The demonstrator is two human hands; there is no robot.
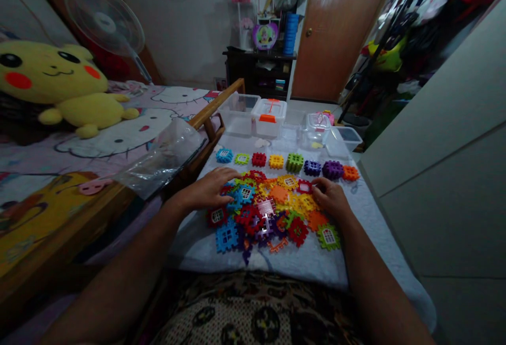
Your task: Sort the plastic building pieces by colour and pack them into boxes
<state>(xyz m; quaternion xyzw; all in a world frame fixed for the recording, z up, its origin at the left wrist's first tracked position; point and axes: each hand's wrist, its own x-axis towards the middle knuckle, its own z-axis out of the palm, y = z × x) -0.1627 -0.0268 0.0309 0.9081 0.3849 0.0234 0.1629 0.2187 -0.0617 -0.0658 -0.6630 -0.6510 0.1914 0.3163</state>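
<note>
Head view, left hand (211, 187) over blocks (279, 193), fingers (227, 172) apart, right hand (331, 193), grip unclear, Hello Kitty bedding (177, 94)

We've a bare strip of pale-blue cloth (286, 146) above centre, between clear plastic boxes (272, 126) and a row of multicoloured plastic lattice tiles (294, 163); matching tile heap (279, 194) obstructs mid-frame.
</note>
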